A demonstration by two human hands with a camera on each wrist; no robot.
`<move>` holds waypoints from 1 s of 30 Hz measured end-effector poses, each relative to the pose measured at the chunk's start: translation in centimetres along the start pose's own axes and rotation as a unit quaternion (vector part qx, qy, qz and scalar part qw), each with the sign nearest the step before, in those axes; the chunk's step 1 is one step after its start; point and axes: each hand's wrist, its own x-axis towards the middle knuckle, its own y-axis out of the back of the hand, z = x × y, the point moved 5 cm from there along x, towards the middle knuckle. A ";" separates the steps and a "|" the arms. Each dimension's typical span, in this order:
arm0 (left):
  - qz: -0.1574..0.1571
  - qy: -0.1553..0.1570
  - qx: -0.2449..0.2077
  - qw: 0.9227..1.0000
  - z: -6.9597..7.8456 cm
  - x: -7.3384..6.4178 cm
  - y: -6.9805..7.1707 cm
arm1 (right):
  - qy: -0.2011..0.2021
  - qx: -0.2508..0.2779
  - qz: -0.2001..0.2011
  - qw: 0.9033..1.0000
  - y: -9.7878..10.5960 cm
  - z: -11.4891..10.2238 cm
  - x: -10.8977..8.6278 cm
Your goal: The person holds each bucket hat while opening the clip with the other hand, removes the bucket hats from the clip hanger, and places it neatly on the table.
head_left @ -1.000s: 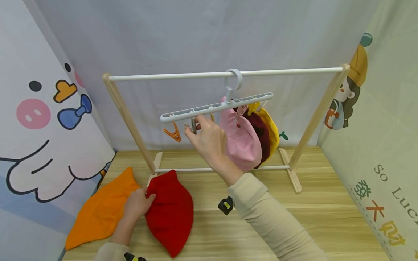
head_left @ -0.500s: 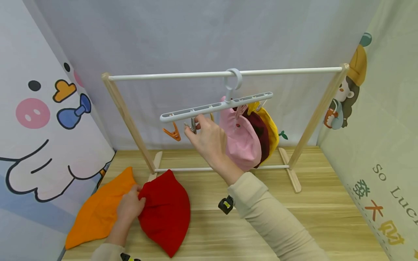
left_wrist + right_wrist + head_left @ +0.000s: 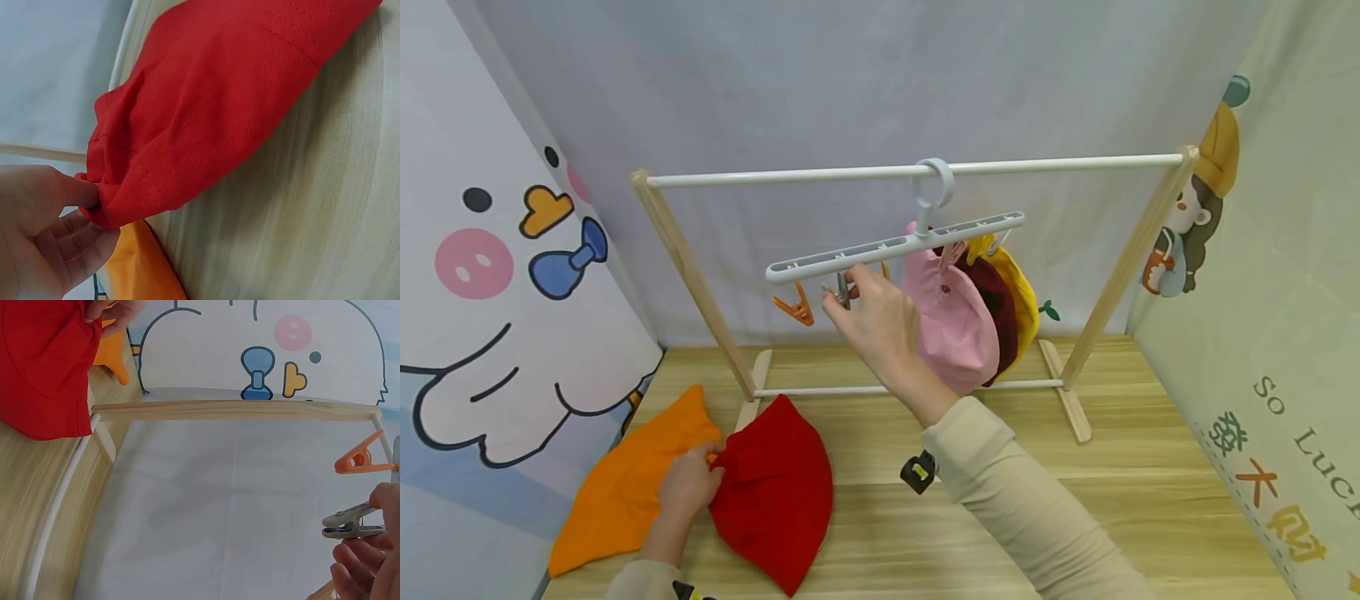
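My left hand (image 3: pixel 685 485) pinches the red hat (image 3: pixel 778 496). My right hand (image 3: pixel 882 323) grips the grey clip (image 3: pixel 345 516) under the hanger (image 3: pixel 912 244).

A wood-grain tabletop (image 3: pixel 887 533) spreads below both hands, an orange bucket hat (image 3: pixel 617 483) lying on it left of the left hand (image 3: pixel 688 482); right of that hand, its pinched red bucket hat (image 3: pixel 775 492) touches down unclearly; a rack (image 3: pixel 693 279) stands beyond, one foot (image 3: pixel 1075 415) right of the right hand (image 3: pixel 880 321)
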 end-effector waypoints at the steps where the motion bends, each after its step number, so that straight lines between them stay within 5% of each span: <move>1: -0.001 0.002 0.001 1.000 -0.1 0.0 -0.1 | 0.000 -0.001 0.000 1.000 0.0 0.0 0.0; 17: 0.003 0.005 -0.007 1.000 -1.4 0.7 -0.8 | -0.002 0.002 -0.002 1.000 -0.1 -0.1 -0.1; 30: -0.038 -0.017 0.011 0.999 -1.4 0.1 -1.2 | -0.003 -0.003 -0.008 1.000 -0.1 -0.1 -0.1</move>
